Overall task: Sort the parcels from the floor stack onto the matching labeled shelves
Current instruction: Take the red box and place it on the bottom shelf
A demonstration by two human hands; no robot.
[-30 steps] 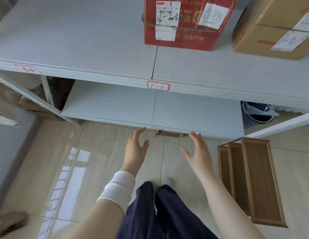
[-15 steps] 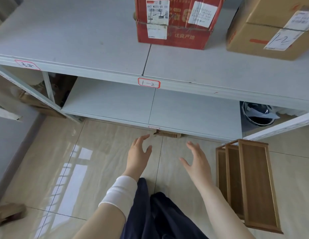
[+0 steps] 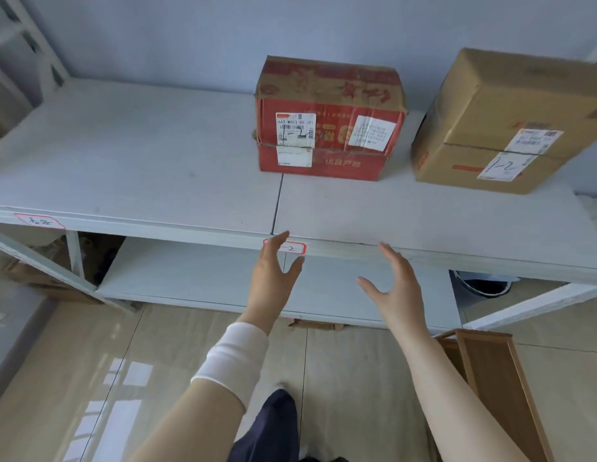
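While left hand (image 3: 273, 278) and right hand (image 3: 395, 288) hover spread, empty | red parcel (image 3: 327, 128) beyond, on shelf (image 3: 123, 155)

the left hand (image 3: 273, 275) covered the left part of the label (image 3: 293, 249). writing on the far-left tag (image 3: 39, 221) was too smeared to read. the brown box (image 3: 504, 121) ran off the right edge.

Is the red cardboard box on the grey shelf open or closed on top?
Closed: the top flaps of the red cardboard box lie flat, hiding its inside; it stands on the grey shelf.
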